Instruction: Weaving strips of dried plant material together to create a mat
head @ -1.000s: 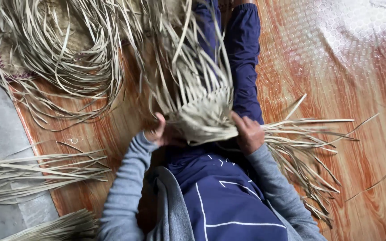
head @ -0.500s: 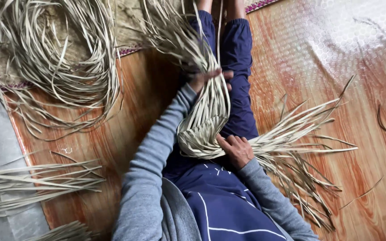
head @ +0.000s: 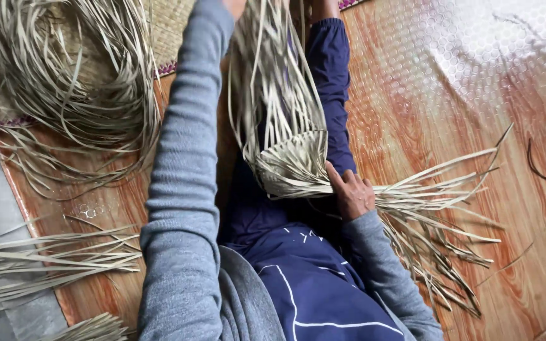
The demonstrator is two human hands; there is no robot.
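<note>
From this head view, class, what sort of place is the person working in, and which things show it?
Probably a home weaving spot on the floor: a half-woven straw piece on the lap, loose straw strips piled around, and wood-pattern flooring with a woven mat.

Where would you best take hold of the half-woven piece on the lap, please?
Probably at the woven band, from its right edge, where the right hand already presses: there the strips are plaited tight and flat. The loose strips rising toward the left hand, mostly out of frame, and those fanning over the floor would likely slip apart.
</note>
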